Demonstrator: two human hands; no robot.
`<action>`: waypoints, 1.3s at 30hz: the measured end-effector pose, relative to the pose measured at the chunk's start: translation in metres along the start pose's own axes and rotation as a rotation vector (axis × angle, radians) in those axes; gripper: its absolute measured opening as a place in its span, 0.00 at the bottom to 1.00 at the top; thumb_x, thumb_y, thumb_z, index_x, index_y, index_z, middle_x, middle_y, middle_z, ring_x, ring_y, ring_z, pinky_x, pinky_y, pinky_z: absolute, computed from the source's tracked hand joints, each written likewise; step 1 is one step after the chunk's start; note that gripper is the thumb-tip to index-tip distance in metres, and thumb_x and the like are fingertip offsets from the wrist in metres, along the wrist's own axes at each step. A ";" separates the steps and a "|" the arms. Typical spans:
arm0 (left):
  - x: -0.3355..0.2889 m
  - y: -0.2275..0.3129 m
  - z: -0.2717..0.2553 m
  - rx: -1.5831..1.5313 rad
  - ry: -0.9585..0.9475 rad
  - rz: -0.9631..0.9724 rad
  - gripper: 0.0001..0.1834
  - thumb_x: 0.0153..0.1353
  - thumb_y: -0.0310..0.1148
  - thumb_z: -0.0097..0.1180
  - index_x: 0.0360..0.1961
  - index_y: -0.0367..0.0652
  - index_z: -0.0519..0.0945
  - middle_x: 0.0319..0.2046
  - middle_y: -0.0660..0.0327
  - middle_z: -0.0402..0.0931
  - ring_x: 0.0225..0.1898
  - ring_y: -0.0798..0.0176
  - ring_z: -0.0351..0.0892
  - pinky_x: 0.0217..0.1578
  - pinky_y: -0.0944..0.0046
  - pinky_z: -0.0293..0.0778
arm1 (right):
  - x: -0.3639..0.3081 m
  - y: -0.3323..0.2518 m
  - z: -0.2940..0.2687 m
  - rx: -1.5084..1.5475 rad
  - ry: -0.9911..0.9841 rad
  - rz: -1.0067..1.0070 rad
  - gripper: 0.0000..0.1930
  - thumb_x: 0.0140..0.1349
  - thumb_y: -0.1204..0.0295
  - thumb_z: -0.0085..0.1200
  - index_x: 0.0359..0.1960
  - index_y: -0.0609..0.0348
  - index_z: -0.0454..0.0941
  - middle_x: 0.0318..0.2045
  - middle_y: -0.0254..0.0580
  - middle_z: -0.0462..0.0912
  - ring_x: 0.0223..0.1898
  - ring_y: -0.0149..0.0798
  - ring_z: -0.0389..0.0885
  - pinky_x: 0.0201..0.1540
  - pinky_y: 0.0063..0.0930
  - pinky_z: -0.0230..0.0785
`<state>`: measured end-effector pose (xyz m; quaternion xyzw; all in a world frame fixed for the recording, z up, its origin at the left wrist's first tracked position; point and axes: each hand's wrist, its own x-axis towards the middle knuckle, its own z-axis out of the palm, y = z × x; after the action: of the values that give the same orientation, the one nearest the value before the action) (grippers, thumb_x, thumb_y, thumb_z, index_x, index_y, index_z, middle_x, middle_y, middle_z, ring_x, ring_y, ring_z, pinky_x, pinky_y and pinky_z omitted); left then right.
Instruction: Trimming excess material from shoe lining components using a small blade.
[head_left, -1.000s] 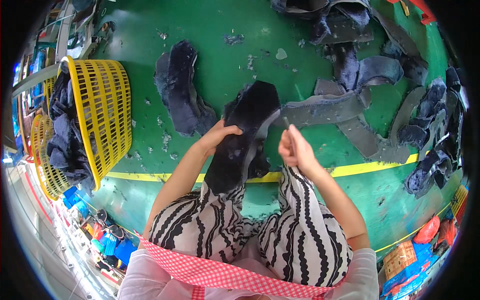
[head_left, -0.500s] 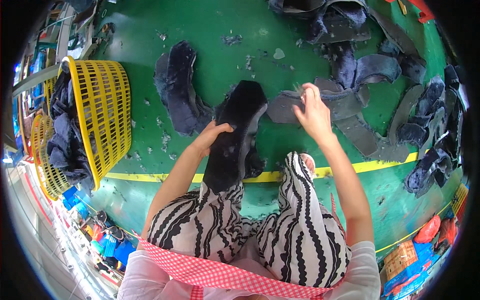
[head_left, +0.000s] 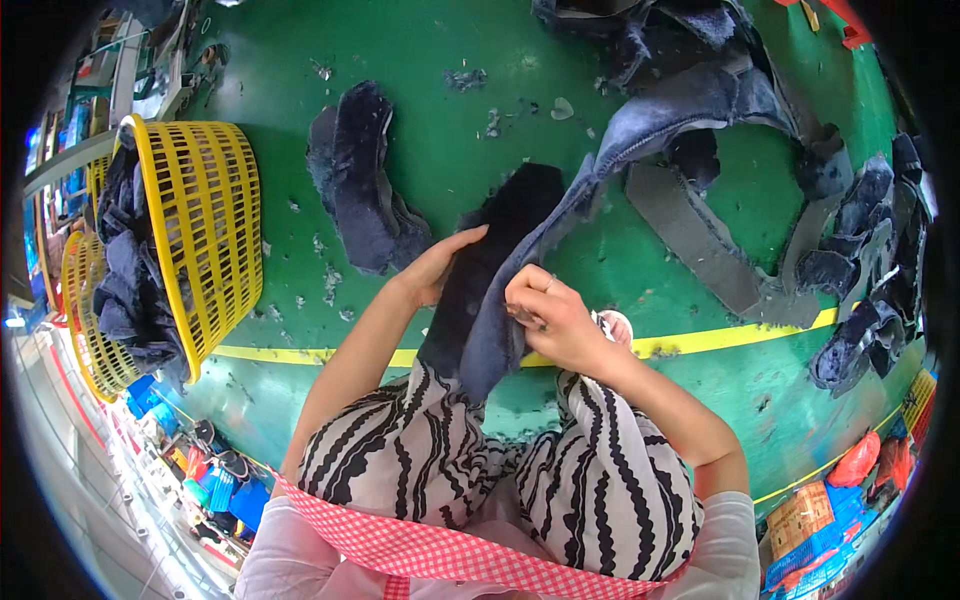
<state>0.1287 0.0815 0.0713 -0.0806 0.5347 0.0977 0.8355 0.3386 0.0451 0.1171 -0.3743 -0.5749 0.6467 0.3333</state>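
Note:
Across my lap and knee lies a dark plush fabric piece (head_left: 515,205). My left hand (head_left: 447,262) grips its left edge, with some fingers hidden. A long chain of navy plush pieces (head_left: 655,122) stretches from the upper right down to my knee. Its near end (head_left: 495,345) lies against the dark piece. My right hand (head_left: 553,315) is closed on the edge of this near end, fingers curled. Left of them, a curved pair of navy plush pieces (head_left: 358,185) rests on the floor.
Yellow plastic baskets (head_left: 205,215) with dark fabric stand at the left. Grey-backed fabric pieces (head_left: 690,235) and a heap of navy pieces (head_left: 855,265) cover the floor at the right. Fluff (head_left: 465,80) and scraps are scattered about. A yellow line (head_left: 720,338) crosses the green floor.
My right hand has moved down and left, bringing the end of the navy chain over the dark piece. The linked pieces at the right have been drawn along. My left hand has shifted slightly upward.

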 end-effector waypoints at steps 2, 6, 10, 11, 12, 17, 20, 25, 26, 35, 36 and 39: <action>0.015 -0.006 -0.021 -0.008 -0.027 0.008 0.22 0.59 0.46 0.53 0.43 0.37 0.78 0.37 0.57 0.80 0.35 0.62 0.80 0.41 0.62 0.77 | 0.006 -0.019 -0.006 0.003 0.077 -0.109 0.13 0.33 0.93 0.42 0.21 0.62 0.64 0.27 0.38 0.68 0.25 0.32 0.65 0.26 0.22 0.57; 0.021 -0.015 -0.022 0.041 -0.118 0.201 0.22 0.65 0.44 0.46 0.50 0.37 0.73 0.45 0.56 0.77 0.43 0.62 0.78 0.45 0.62 0.75 | 0.009 -0.039 -0.010 0.018 0.179 -0.238 0.13 0.32 0.92 0.44 0.17 0.61 0.62 0.28 0.39 0.69 0.26 0.33 0.68 0.26 0.23 0.60; -0.003 -0.003 0.011 -0.173 -0.253 0.188 0.27 0.66 0.47 0.43 0.57 0.38 0.67 0.50 0.55 0.74 0.48 0.60 0.76 0.51 0.60 0.72 | -0.012 0.000 0.009 0.060 -0.018 0.137 0.10 0.40 0.88 0.46 0.19 0.63 0.59 0.28 0.37 0.69 0.26 0.29 0.67 0.28 0.22 0.58; -0.013 0.001 0.013 -0.156 -0.255 0.091 0.28 0.64 0.46 0.48 0.58 0.38 0.66 0.49 0.56 0.74 0.47 0.60 0.76 0.51 0.60 0.72 | -0.020 0.016 0.011 0.008 -0.069 0.078 0.09 0.41 0.88 0.47 0.21 0.65 0.60 0.28 0.37 0.68 0.26 0.28 0.67 0.28 0.22 0.58; -0.015 -0.003 0.011 -0.163 -0.247 0.092 0.28 0.64 0.46 0.48 0.58 0.38 0.66 0.49 0.56 0.74 0.47 0.60 0.76 0.51 0.60 0.72 | -0.020 0.012 0.012 0.015 -0.076 0.079 0.09 0.41 0.88 0.47 0.21 0.65 0.60 0.28 0.37 0.68 0.26 0.28 0.67 0.28 0.22 0.58; -0.020 -0.014 0.008 0.273 0.026 0.344 0.35 0.52 0.29 0.57 0.61 0.42 0.58 0.44 0.58 0.74 0.42 0.63 0.77 0.43 0.61 0.76 | -0.018 0.011 -0.012 0.405 0.001 0.685 0.11 0.64 0.64 0.42 0.26 0.56 0.65 0.17 0.29 0.62 0.15 0.27 0.63 0.17 0.22 0.55; -0.018 -0.014 0.000 0.226 0.010 0.351 0.33 0.52 0.28 0.55 0.60 0.41 0.59 0.43 0.58 0.73 0.39 0.64 0.78 0.41 0.62 0.77 | -0.003 0.023 -0.043 0.593 0.131 0.760 0.25 0.66 0.42 0.31 0.21 0.47 0.55 0.13 0.23 0.53 0.11 0.21 0.45 0.13 0.18 0.36; -0.025 -0.012 0.003 0.219 0.004 0.324 0.33 0.51 0.27 0.54 0.59 0.41 0.59 0.41 0.58 0.73 0.38 0.64 0.77 0.41 0.62 0.77 | 0.019 0.033 -0.058 0.754 0.006 0.815 0.24 0.68 0.44 0.31 0.21 0.47 0.55 0.12 0.22 0.49 0.10 0.20 0.43 0.13 0.19 0.33; -0.025 -0.012 0.004 0.228 0.014 0.322 0.33 0.51 0.28 0.54 0.59 0.40 0.59 0.41 0.58 0.73 0.38 0.64 0.77 0.40 0.62 0.77 | 0.023 0.035 -0.059 0.816 -0.027 0.811 0.24 0.68 0.45 0.31 0.20 0.47 0.55 0.12 0.21 0.49 0.10 0.20 0.42 0.13 0.19 0.33; -0.057 0.035 -0.047 0.156 0.300 0.830 0.31 0.48 0.30 0.57 0.55 0.39 0.64 0.44 0.55 0.73 0.43 0.58 0.76 0.44 0.58 0.76 | 0.025 0.032 -0.101 -0.546 0.359 0.166 0.09 0.61 0.69 0.51 0.30 0.59 0.65 0.22 0.35 0.68 0.21 0.36 0.69 0.24 0.29 0.63; -0.057 0.049 -0.072 0.179 0.467 0.870 0.31 0.49 0.32 0.60 0.55 0.39 0.64 0.46 0.54 0.73 0.45 0.58 0.76 0.45 0.59 0.75 | 0.035 0.022 -0.097 -0.648 0.383 0.097 0.09 0.56 0.73 0.53 0.32 0.60 0.66 0.29 0.38 0.69 0.26 0.39 0.71 0.28 0.31 0.66; -0.037 0.080 -0.129 0.594 0.851 1.130 0.42 0.48 0.34 0.65 0.62 0.37 0.57 0.53 0.49 0.68 0.55 0.54 0.68 0.56 0.58 0.65 | 0.059 0.034 -0.099 -1.044 0.275 -0.037 0.19 0.42 0.80 0.55 0.39 0.60 0.69 0.49 0.43 0.68 0.45 0.43 0.72 0.43 0.35 0.68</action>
<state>-0.0193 0.1248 0.0491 0.4023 0.7741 0.3228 0.3670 0.3954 0.1409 0.0720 -0.5613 -0.7774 0.2139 0.1864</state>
